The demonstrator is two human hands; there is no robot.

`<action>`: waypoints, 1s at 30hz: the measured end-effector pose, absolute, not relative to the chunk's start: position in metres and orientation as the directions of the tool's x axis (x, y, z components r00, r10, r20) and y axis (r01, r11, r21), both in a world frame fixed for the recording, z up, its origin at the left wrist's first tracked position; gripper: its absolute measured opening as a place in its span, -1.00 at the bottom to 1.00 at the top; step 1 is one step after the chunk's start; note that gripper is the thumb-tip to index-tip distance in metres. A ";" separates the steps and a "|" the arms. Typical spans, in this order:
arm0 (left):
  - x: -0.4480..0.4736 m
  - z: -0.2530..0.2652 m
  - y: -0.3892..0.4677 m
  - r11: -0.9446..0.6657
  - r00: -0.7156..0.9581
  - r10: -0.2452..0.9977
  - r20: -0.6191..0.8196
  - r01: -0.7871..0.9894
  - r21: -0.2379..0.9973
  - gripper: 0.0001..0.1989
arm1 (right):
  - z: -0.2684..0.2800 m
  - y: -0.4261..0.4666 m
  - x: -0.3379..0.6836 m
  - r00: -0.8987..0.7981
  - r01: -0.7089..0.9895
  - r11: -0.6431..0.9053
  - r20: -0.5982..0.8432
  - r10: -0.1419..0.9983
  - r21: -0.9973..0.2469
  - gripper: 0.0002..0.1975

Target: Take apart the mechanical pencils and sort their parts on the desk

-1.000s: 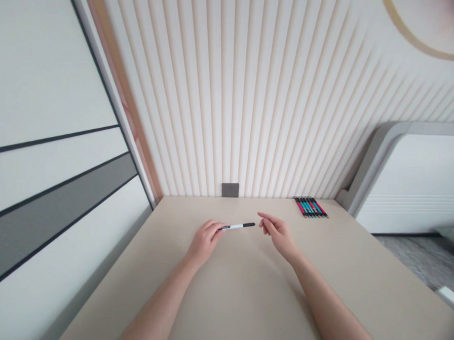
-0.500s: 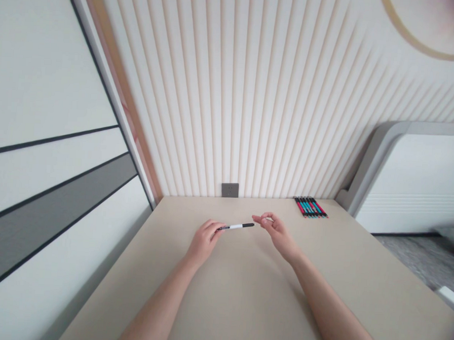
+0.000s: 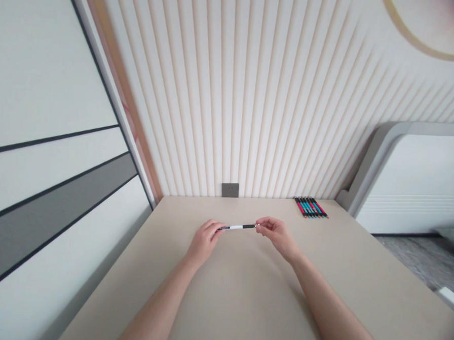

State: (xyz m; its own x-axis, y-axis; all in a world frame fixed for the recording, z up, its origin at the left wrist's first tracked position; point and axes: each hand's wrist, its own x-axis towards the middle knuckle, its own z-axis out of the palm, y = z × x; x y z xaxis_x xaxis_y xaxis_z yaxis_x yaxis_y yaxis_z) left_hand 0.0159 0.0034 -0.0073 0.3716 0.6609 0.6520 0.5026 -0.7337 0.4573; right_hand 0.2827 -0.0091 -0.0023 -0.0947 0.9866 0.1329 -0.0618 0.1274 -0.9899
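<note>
A pen [image 3: 236,227] with a white middle and black ends lies nearly level between my hands, above the tabletop. My left hand [image 3: 204,238] is closed on its left end, fingers and thumb pinching the dark part. At the other end, the fingertips and thumb of my right hand [image 3: 276,235] pinch the pen's tip, where a small light-coloured bit shows. The fingers partly hide both ends of the pen.
Several red, blue and black pens [image 3: 311,207] lie side by side at the back right of the beige table [image 3: 250,303]. A grey wall socket [image 3: 230,190] sits just above the back edge. To the right stands a white and grey headboard [image 3: 413,174]; at left, a white cabinet [image 3: 39,190].
My right hand's fingers, extended and apart from the pen before, have closed onto its right end. My left hand keeps its hold in nearly the same place.
</note>
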 end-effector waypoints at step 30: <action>0.014 -0.009 0.005 -0.774 0.421 0.607 0.674 0.505 0.382 -0.79 | -0.001 -0.021 0.278 -0.220 0.363 0.256 0.184 0.958 -0.896 -0.44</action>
State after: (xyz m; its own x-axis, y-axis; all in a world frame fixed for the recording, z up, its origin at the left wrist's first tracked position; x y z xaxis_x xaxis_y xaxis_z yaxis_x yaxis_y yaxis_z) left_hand 0.0136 0.0051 -0.0088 0.4208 0.6073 0.6739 0.5049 -0.7740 0.3821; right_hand 0.2779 -0.0209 -0.0010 -0.2195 0.9580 0.1844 0.3626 0.2556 -0.8962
